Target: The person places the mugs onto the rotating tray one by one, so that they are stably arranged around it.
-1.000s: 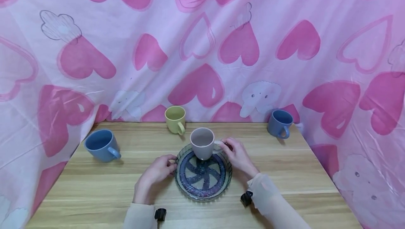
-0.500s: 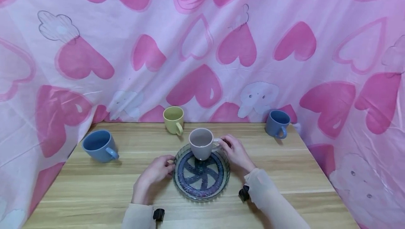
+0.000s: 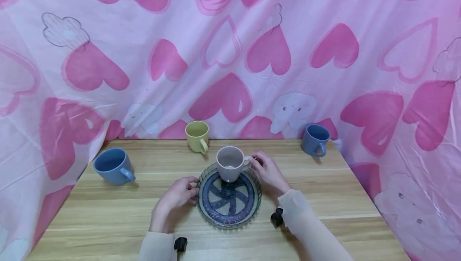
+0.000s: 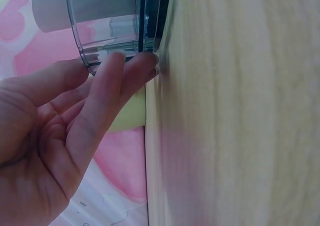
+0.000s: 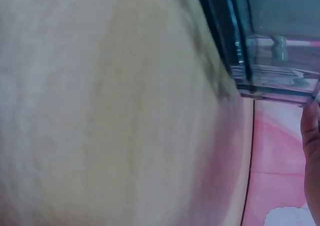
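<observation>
Overhead, a pink heart-print sheet backs and flanks a wooden table. At table centre lies a glass dish with a dark spoke pattern; a grey mug sits at its far edge. Blue mugs and a yellow mug stand well apart. Left hand: relaxed fingers touch the dish wall. Right hand: fingers pinch the grey mug's handle.

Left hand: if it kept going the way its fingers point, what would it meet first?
The left hand already has its fingertips against the glass dish wall, so the dish comes first; beyond that, probably the grey mug standing in it.
</observation>
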`<state>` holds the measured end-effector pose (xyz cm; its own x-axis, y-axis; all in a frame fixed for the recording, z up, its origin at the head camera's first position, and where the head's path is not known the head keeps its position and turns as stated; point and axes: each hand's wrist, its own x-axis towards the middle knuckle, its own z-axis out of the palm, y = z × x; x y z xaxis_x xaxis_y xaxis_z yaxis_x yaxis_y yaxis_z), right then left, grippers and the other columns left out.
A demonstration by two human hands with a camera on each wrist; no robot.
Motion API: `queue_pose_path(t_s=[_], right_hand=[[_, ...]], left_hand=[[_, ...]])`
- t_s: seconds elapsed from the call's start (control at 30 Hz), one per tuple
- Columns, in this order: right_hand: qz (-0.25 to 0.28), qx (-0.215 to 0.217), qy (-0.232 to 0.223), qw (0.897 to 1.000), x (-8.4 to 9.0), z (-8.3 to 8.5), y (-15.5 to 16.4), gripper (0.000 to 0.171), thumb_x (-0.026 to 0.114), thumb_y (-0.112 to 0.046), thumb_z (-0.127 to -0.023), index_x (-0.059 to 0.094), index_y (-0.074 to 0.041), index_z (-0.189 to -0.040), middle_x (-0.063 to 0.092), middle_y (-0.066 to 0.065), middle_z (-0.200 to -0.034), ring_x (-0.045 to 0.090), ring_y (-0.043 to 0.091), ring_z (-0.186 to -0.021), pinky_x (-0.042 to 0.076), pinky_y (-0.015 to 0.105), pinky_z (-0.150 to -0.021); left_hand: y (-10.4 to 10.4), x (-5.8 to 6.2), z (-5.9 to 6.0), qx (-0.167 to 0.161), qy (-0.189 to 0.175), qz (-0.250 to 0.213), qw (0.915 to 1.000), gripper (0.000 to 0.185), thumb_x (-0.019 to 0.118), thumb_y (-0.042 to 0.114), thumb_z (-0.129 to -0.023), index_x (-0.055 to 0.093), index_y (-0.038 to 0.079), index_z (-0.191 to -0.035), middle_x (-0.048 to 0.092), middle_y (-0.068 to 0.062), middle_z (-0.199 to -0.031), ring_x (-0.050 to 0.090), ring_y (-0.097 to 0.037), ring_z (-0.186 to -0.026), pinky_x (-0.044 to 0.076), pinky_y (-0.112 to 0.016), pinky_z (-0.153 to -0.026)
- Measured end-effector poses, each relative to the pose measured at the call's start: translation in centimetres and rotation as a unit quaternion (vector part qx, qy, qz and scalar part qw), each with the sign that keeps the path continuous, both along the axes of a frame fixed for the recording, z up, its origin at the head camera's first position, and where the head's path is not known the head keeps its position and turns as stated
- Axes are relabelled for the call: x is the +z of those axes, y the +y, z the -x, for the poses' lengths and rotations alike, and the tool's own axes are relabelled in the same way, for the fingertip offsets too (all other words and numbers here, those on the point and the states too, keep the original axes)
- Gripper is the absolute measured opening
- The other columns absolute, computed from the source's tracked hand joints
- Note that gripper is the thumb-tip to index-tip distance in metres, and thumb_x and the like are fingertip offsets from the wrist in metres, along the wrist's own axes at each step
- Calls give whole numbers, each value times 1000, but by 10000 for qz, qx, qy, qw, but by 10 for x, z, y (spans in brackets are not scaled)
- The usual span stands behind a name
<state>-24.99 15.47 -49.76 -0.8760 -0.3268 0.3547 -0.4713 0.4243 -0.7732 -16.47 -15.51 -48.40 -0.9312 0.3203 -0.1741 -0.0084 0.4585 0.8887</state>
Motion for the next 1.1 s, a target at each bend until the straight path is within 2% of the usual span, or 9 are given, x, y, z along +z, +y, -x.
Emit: queue_pose_path(t_s=[0.23, 0.4, 0.5, 0.67, 0.87, 0.97, 1.1], right_hand=[[530, 117, -506, 9972, 17, -11, -4, 17, 50, -11, -89, 57, -2, -102, 55, 23, -83, 53, 36, -71, 48, 35, -55], [647, -33, -1072, 9921, 28, -20, -8, 21, 49, -12, -90, 56, -3, -107, 54, 25, -89, 50, 40, -79, 46, 47, -63], [706, -81, -1291, 9891, 31, -21, -9, 24, 49, -14, -90, 55, -3, -110, 55, 24, -94, 49, 40, -84, 45, 49, -67], [744, 23, -1508, 9857, 28, -19, -6, 31, 49, -21, -90, 50, -9, -119, 54, 14, -106, 49, 33, -94, 45, 40, -74], [457, 111, -1125, 9925, 15, -14, 10, 43, 48, -33, -90, 38, -18, -129, 43, 5, -126, 43, 26, -110, 36, 45, -89], [194, -9, -1145, 9932, 11, -14, 16, 46, 45, -40, -89, 34, -26, -132, 37, -2, -132, 39, 24, -115, 32, 46, -93], [0, 21, -1446, 9895, 25, -28, 18, 48, 43, -37, -91, 28, -26, -135, 29, 0, -138, 31, 29, -121, 26, 50, -96]], left_hand=[[1, 0, 0, 21, -22, 35, 10000, 32, 52, 0, -84, 47, -7, -114, 59, -16, -79, 60, -22, -60, 51, -31, -57], [1, 0, 0, 18, -112, 77, 9999, 30, 53, 0, -83, 47, -7, -112, 59, -15, -80, 60, -22, -61, 52, -32, -58], [0, 1, 0, 23, -138, 102, 9999, 30, 53, 1, -83, 47, -7, -111, 59, -16, -81, 60, -22, -62, 52, -32, -59], [0, 2, -1, 86, -174, 89, 9998, 31, 53, 0, -83, 47, -8, -112, 59, -16, -82, 60, -21, -62, 51, -30, -59], [0, 2, -1, 69, -175, 1, 9998, 32, 55, 1, -83, 47, -8, -112, 60, -16, -83, 61, -22, -64, 52, -30, -61], [-1, 2, 0, 34, -129, 55, 9999, 32, 55, 2, -83, 47, -7, -112, 61, -16, -83, 61, -22, -64, 51, -30, -62], [-4, 0, 0, 19, -71, 103, 9999, 33, 56, 4, -83, 47, -7, -113, 61, -15, -83, 61, -21, -64, 51, -31, -63]])
